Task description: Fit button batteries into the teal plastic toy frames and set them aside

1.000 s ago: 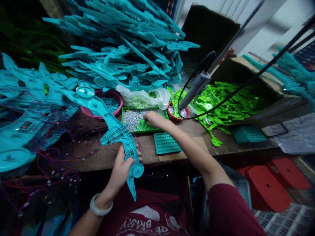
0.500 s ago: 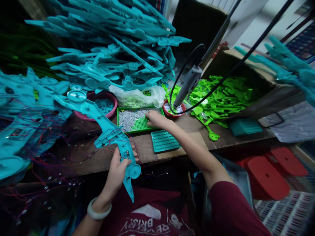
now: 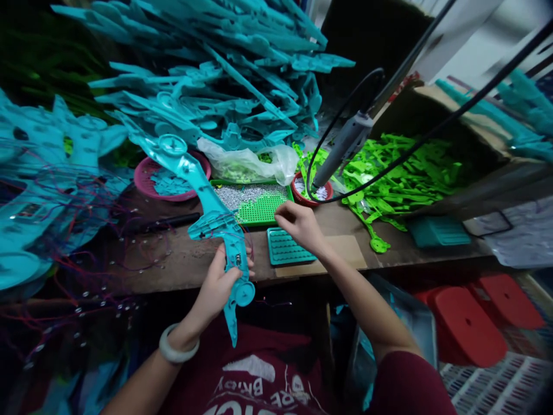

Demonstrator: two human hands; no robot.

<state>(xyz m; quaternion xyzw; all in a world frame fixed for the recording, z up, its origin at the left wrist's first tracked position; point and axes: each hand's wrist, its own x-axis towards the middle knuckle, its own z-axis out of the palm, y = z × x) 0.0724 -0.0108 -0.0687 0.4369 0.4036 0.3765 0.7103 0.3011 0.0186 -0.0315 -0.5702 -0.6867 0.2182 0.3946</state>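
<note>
My left hand [image 3: 222, 279] is closed around the lower part of a long blue plastic shell half [image 3: 209, 196], holding it tilted above the bench edge. Thin wires and a small metal piece show in the shell, near my thumb. My right hand [image 3: 300, 226] has its fingers pinched together; whatever is between them is too small to make out. It hovers at the right front corner of a green perforated tray [image 3: 263, 208], partly over a teal ribbed tray [image 3: 287, 248]. Small silvery screws [image 3: 242, 195] cover the back and left of the green tray.
A grey electric screwdriver [image 3: 341, 150] hangs beside a red bowl [image 3: 302, 199]. Blue shells [image 3: 207, 86] are piled behind, and wired shells [image 3: 52, 190] lie left. Green plastic parts [image 3: 397, 173] spill from a box at right. A pink basket [image 3: 173, 197] holds small blue pieces.
My right hand has drawn back from the screws in the green tray toward its near right corner, fingers pinched. My left hand still holds the shell, now turned a little more upright.
</note>
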